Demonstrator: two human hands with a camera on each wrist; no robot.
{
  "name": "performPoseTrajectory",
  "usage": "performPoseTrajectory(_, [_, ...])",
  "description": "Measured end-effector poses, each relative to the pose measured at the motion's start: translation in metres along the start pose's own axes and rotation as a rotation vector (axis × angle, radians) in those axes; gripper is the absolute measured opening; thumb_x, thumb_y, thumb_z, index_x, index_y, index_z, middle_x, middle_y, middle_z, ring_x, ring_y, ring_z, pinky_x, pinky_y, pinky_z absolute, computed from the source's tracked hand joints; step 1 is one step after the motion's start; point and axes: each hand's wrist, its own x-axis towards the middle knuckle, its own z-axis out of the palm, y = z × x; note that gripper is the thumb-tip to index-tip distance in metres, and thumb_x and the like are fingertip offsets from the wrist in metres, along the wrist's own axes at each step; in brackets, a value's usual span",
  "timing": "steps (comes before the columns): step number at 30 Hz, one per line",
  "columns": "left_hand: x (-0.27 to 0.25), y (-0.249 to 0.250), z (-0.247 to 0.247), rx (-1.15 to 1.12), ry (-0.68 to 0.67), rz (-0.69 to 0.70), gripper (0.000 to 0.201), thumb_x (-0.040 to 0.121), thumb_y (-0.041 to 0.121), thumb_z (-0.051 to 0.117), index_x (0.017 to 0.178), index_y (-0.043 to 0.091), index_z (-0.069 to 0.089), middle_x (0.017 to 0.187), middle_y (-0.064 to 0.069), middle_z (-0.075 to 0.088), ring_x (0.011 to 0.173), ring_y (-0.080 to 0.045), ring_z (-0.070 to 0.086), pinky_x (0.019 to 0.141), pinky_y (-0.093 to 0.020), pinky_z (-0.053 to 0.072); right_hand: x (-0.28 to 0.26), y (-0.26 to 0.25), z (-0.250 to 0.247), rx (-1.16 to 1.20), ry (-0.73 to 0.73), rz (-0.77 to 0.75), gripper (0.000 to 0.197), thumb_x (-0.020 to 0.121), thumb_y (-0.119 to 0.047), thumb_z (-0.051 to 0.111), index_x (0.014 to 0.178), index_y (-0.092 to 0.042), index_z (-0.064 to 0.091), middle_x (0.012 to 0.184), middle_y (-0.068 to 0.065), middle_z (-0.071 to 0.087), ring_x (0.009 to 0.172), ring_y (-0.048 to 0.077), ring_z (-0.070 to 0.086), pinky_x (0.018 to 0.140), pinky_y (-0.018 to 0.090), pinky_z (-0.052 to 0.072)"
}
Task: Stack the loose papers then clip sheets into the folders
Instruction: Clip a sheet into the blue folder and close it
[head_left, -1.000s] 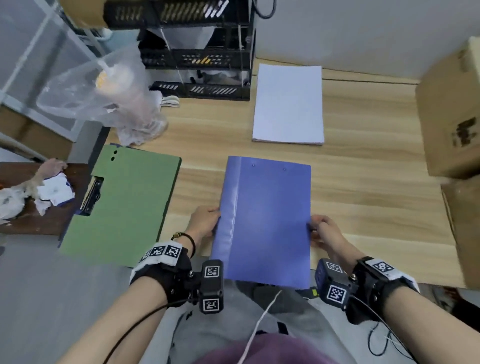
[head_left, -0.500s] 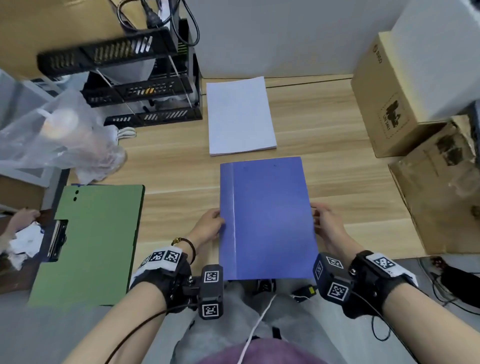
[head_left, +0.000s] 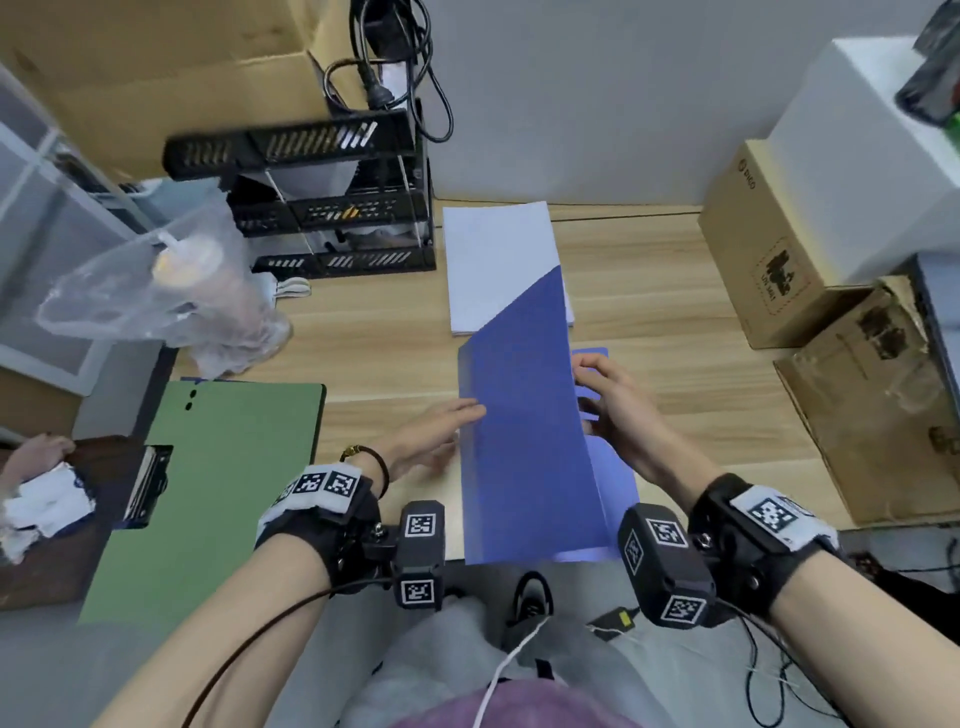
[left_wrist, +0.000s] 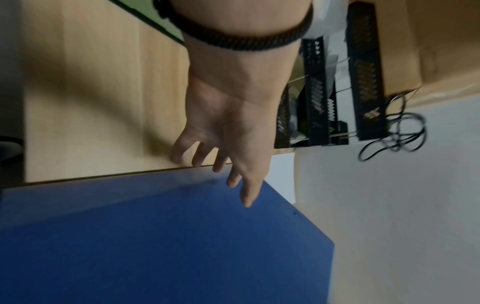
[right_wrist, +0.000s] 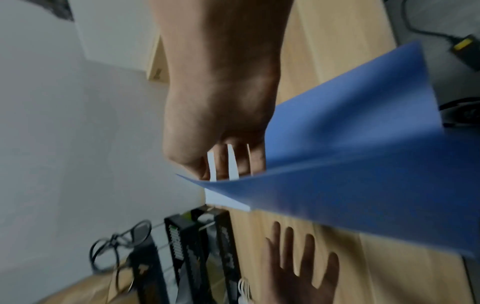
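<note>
Right hand (right_wrist: 221, 115) apparently grips the blue folder's (right_wrist: 363, 174) raised cover; left hand (right_wrist: 298, 273) lies spread below.

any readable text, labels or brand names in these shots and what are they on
"DIGO", my best reading of the small print, on the side of the upper cardboard box at the right.
A dark stamped label lower on that box: too blurred to read.
Print on the lower cardboard box: too blurred to read.
Square coded markers on the wrist cameras: patterns, no words.
The blue folder, green folder and paper stack show no text.
</note>
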Motion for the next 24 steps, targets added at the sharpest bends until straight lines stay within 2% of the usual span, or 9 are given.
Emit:
performPoseTrajectory(3, [-0.023, 0.014, -0.029, -0.136, -0.082, 0.114, 0.046, 0.088, 0.064, 0.05, 0.13, 0.047, 0.051, 0.133, 0.025, 0.045, 0.122, -0.014, 0.051, 0.092, -0.037, 0.053, 0.007, -0.01, 0.039, -0.034, -0.158, -0.013, 0.02, 0.099, -0.019, 0.047, 0.112, -0.014, 0.061, 0.103, 0.0, 0.069, 0.08, 0.016, 0.067, 0.065, 0.029, 0.055])
performPoseTrajectory(6, [-0.041, 0.016, -0.057, -0.215, -0.103, 0.188, 0.054, 0.081, 0.067, 0.059, 0.13, 0.046, 0.051, 0.141, 0.016, 0.047, 0.123, -0.021, 0.055, 0.092, -0.045, 0.054, 0.016, -0.008, 0.078, -0.08, -0.259, -0.002, 0.029, 0.097, -0.022, 0.053, 0.124, -0.013, 0.058, 0.12, 0.005, 0.066, 0.094, 0.022, 0.067, 0.087, 0.044, 0.057])
performPoseTrajectory(11, [-0.06, -0.01, -0.094, -0.272, -0.008, 0.23, 0.041, 0.093, 0.033, 0.061, 0.132, 0.032, 0.051, 0.125, 0.003, 0.066, 0.101, -0.024, 0.07, 0.076, -0.035, 0.059, 0.026, 0.01, 0.127, -0.168, -0.335, 0.045, 0.027, 0.094, -0.024, 0.059, 0.12, -0.016, 0.06, 0.123, 0.005, 0.065, 0.096, 0.021, 0.067, 0.091, 0.044, 0.056])
performPoseTrajectory(14, [-0.061, -0.03, -0.114, -0.308, 0.136, 0.217, 0.035, 0.095, 0.015, 0.054, 0.128, 0.028, 0.055, 0.11, 0.0, 0.072, 0.073, -0.013, 0.071, 0.057, -0.027, 0.058, 0.033, 0.022, 0.128, -0.201, -0.32, 0.092, 0.024, 0.096, -0.025, 0.057, 0.118, -0.016, 0.061, 0.121, 0.004, 0.065, 0.095, 0.019, 0.067, 0.087, 0.04, 0.057])
performPoseTrajectory(16, [-0.057, -0.043, -0.126, -0.282, 0.291, 0.19, 0.042, 0.093, 0.004, 0.05, 0.13, 0.026, 0.054, 0.099, -0.003, 0.069, 0.06, -0.011, 0.062, 0.045, -0.02, 0.048, 0.037, 0.028, 0.118, -0.255, -0.274, 0.12, 0.025, 0.097, -0.029, 0.056, 0.117, -0.016, 0.061, 0.119, 0.003, 0.065, 0.097, 0.018, 0.065, 0.086, 0.038, 0.055])
performPoseTrajectory(18, [-0.049, -0.057, -0.138, -0.286, 0.436, 0.143, 0.05, 0.09, -0.004, 0.047, 0.132, 0.024, 0.052, 0.093, -0.006, 0.066, 0.059, -0.013, 0.056, 0.044, -0.019, 0.042, 0.041, 0.035, 0.102, -0.366, -0.197, 0.131, 0.026, 0.098, -0.032, 0.052, 0.116, -0.016, 0.061, 0.115, 0.001, 0.063, 0.098, 0.018, 0.06, 0.088, 0.036, 0.051])
performPoseTrajectory(20, [-0.04, -0.071, -0.146, -0.294, 0.547, 0.096, 0.051, 0.089, -0.009, 0.045, 0.129, 0.021, 0.052, 0.084, -0.005, 0.066, 0.053, -0.011, 0.056, 0.045, -0.019, 0.042, 0.046, 0.046, 0.079, -0.486, -0.097, 0.155, 0.027, 0.1, -0.028, 0.049, 0.12, -0.014, 0.06, 0.115, 0.001, 0.058, 0.102, 0.023, 0.055, 0.083, 0.029, 0.044])
performPoseTrajectory(22, [-0.028, -0.085, -0.147, -0.314, 0.646, 0.05, 0.053, 0.087, -0.013, 0.045, 0.131, 0.016, 0.051, 0.076, -0.002, 0.067, 0.048, -0.009, 0.059, 0.047, -0.021, 0.046, 0.05, 0.058, 0.052, -0.564, 0.005, 0.198, 0.031, 0.101, -0.02, 0.046, 0.129, -0.01, 0.056, 0.128, 0.005, 0.056, 0.115, 0.025, 0.052, 0.082, 0.024, 0.039])
performPoseTrajectory(24, [-0.017, -0.093, -0.143, -0.317, 0.738, 0.041, 0.058, 0.087, -0.014, 0.046, 0.138, 0.011, 0.043, 0.093, -0.005, 0.066, 0.065, -0.016, 0.061, 0.055, -0.025, 0.047, 0.051, 0.069, 0.028, -0.616, 0.069, 0.256, 0.036, 0.101, -0.013, 0.044, 0.135, -0.007, 0.051, 0.139, 0.008, 0.051, 0.118, 0.022, 0.049, 0.089, 0.024, 0.036])
